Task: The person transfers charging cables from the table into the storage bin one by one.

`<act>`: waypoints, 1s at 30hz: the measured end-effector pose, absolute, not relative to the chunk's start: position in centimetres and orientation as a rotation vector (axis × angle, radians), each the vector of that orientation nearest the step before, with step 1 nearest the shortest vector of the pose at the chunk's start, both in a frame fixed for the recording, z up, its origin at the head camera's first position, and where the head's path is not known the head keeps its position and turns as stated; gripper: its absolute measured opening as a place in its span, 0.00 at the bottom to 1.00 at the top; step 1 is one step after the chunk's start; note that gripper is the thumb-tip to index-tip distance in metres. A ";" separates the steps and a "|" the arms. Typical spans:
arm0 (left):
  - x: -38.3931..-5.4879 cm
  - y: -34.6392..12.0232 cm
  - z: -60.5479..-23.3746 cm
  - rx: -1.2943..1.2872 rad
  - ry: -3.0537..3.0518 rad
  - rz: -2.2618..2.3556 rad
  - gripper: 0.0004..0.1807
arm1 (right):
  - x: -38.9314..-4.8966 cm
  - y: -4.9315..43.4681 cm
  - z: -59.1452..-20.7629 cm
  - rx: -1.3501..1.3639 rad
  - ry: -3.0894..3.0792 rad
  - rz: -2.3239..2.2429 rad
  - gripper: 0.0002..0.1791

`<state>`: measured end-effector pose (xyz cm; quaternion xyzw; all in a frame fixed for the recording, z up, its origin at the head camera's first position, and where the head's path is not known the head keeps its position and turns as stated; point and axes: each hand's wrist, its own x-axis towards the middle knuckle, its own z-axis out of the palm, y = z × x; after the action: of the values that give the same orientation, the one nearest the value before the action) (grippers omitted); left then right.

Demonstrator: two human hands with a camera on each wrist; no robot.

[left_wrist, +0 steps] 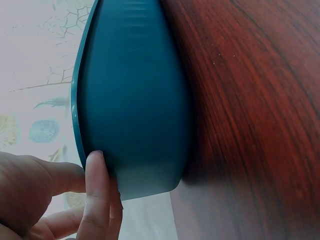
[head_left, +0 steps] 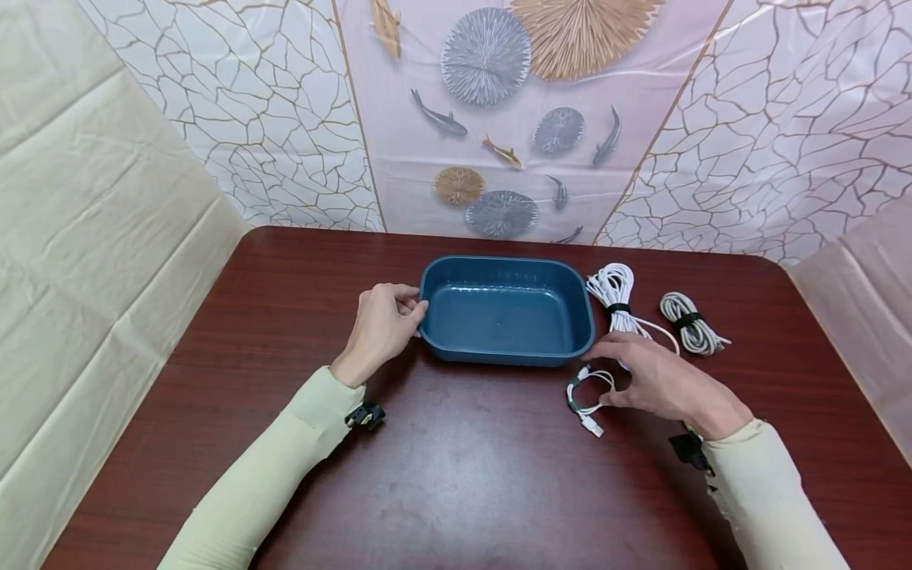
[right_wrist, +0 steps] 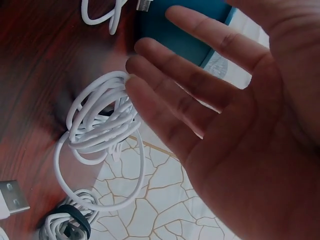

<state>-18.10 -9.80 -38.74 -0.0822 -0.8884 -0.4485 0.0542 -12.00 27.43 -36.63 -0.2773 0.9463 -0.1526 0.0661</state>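
A blue rectangular plastic bin stands on the table. At its left end my left hand holds the rim, fingers and thumb on either side of the wall, as the left wrist view also shows. My right hand hovers by the bin's front right corner with fingers spread and nothing in the grasp. Just left of its thumb lies a small looped white USB cable, its plug toward me. Behind that hand is a larger bundle of white cable, bound with a black strap and partly hidden.
Farther right lies a greyish cable bundle with a black strap. The dark red-brown table ends at a patterned backdrop. Pale cloth hangs along the left side. In the right wrist view a USB plug shows at the left edge.
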 end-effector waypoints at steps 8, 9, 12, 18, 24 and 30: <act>-18.1 -9.8 -38.6 -0.239 -2.706 -1.345 0.14 | -11.9 27.2 -36.9 -0.869 2.795 -0.446 0.31; -18.1 -9.8 -38.6 -0.237 -2.706 -1.346 0.14 | -11.9 27.2 -37.0 -0.870 2.789 -0.447 0.31; -18.0 -9.8 -38.6 -0.232 -2.705 -1.346 0.14 | -11.9 27.1 -37.2 -0.879 2.774 -0.450 0.31; -18.0 -9.8 -38.6 -0.228 -2.707 -1.339 0.14 | -11.9 27.0 -37.4 -0.889 2.767 -0.451 0.30; -18.1 -9.8 -38.7 -0.232 -2.705 -1.324 0.14 | -11.9 27.0 -37.6 -0.886 2.768 -0.445 0.30; -18.0 -9.8 -38.7 -0.232 -2.702 -1.305 0.14 | -11.9 27.0 -37.8 -0.893 2.776 -0.434 0.30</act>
<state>-18.02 -9.78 -38.72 -0.0769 -0.8959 -0.4325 0.0660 -11.88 26.98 -37.75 -0.3014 0.9372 -0.1466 0.0965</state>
